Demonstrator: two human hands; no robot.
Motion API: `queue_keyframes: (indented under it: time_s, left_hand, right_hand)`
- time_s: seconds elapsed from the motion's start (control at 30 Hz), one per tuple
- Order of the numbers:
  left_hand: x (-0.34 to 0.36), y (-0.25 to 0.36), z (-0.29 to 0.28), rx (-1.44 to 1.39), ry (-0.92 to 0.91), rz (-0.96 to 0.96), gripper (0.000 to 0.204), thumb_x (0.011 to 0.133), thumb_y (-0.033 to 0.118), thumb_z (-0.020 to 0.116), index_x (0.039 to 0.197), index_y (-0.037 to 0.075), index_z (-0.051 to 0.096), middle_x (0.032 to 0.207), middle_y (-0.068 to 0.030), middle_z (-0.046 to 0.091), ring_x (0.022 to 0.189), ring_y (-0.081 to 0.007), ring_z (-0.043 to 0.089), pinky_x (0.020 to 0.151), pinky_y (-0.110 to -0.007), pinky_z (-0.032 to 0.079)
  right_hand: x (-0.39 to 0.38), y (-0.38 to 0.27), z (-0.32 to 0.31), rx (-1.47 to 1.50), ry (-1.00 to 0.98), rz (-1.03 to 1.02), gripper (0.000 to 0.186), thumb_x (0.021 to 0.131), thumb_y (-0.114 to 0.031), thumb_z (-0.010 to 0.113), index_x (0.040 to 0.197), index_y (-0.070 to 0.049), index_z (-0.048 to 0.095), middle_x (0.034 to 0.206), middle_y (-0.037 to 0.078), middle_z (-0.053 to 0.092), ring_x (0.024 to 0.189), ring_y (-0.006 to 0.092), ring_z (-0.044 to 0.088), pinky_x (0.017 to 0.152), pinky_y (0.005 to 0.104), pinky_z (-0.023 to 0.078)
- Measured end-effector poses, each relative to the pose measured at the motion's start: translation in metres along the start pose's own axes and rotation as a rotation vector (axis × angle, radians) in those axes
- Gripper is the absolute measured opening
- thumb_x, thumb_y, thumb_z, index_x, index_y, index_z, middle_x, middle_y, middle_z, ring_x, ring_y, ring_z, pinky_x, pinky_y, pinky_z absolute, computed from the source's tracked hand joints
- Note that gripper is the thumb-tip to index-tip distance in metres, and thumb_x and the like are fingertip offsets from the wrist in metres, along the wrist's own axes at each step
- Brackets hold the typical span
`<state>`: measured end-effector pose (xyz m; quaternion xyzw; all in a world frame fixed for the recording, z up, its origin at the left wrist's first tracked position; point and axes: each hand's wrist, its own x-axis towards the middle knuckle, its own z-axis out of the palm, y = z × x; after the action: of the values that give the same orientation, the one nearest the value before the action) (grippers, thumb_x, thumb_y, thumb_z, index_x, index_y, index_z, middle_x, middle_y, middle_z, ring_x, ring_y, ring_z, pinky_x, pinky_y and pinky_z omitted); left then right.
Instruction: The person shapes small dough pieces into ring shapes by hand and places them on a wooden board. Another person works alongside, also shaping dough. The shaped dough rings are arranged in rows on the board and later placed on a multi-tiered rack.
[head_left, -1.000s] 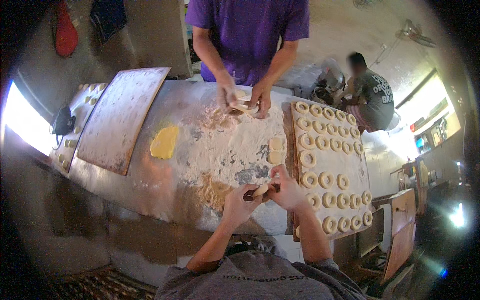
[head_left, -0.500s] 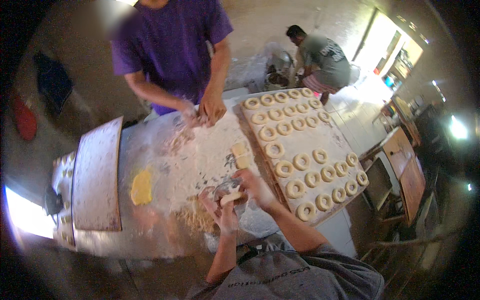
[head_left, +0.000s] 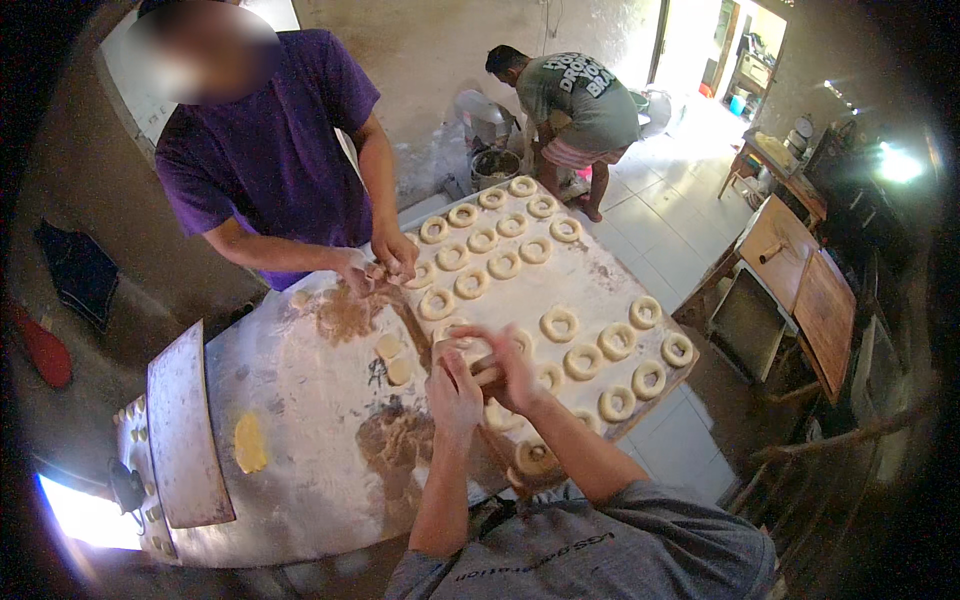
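My left hand (head_left: 455, 398) and my right hand (head_left: 512, 372) are together over the near left part of a floured board (head_left: 610, 275). Their fingers are closed around a pale dough ring (head_left: 487, 377), mostly hidden by the hands. Raw dough rings lie on the board in rows, among them a ring (head_left: 559, 323) just right of my right hand. To the left of my hands, two small flat dough pieces (head_left: 394, 361) rest on the floured table (head_left: 310, 430).
Across the table, a co-worker in a purple shirt (head_left: 270, 150) pinches something small. A yellow dough lump (head_left: 250, 442) and a tilted flat board (head_left: 185, 430) are to the left. Another person (head_left: 580, 105) bends near a bucket (head_left: 495, 165). Wooden panels (head_left: 790, 265) stand at right.
My hands have moved from over the table's flour to over the board, with the dough between them. My view has shifted right. The person in the background bends lower.
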<state>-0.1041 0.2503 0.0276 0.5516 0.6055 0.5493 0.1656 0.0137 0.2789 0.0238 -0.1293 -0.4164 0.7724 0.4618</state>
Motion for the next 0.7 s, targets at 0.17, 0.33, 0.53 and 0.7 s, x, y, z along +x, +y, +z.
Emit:
queue_keyframes:
  time_s: [0.17,0.33,0.53,0.7]
  left_hand:
    - [0.010,0.050,0.076,0.160,-0.310,-0.126,0.037,0.102,0.035,0.035,0.105,0.005,0.057,0.082,-0.0227,0.066,0.076,-0.0472,0.062,0.065,-0.054,0.049]
    - [0.016,0.065,0.137,0.071,-0.446,-0.086,0.034,0.102,0.035,0.034,0.108,0.008,0.053,0.079,-0.0249,0.064,0.074,-0.0486,0.061,0.066,-0.056,0.047]
    - [0.013,0.069,0.187,-0.099,-0.371,-0.056,0.036,0.101,0.040,0.035,0.113,0.008,0.045,0.086,-0.0276,0.063,0.082,-0.0511,0.059,0.071,-0.059,0.045]
    - [0.046,0.078,0.222,0.021,-0.460,-0.304,0.043,0.100,0.040,0.035,0.124,0.004,0.036,0.097,-0.0355,0.059,0.092,-0.0530,0.058,0.082,-0.060,0.044]
  right_hand:
    - [-0.007,-0.047,-0.068,-0.243,0.155,-0.062,0.068,0.096,-0.063,0.030,0.142,-0.013,0.036,0.067,-0.002,0.054,0.056,0.0099,0.051,0.047,0.0234,0.039]
    - [-0.033,-0.103,-0.090,-0.224,0.427,-0.044,0.068,0.096,-0.062,0.029,0.145,-0.015,0.033,0.066,-0.003,0.052,0.054,0.0083,0.048,0.043,0.0209,0.039]
    - [-0.037,-0.113,-0.178,-0.485,0.146,-0.323,0.063,0.099,-0.057,0.031,0.142,-0.012,0.038,0.097,0.009,0.062,0.076,0.0133,0.056,0.056,0.0258,0.046]
    - [-0.012,-0.135,-0.202,-0.866,0.565,0.152,0.066,0.097,-0.052,0.038,0.143,-0.004,0.035,0.121,0.017,0.057,0.106,0.0241,0.055,0.092,0.0352,0.044]
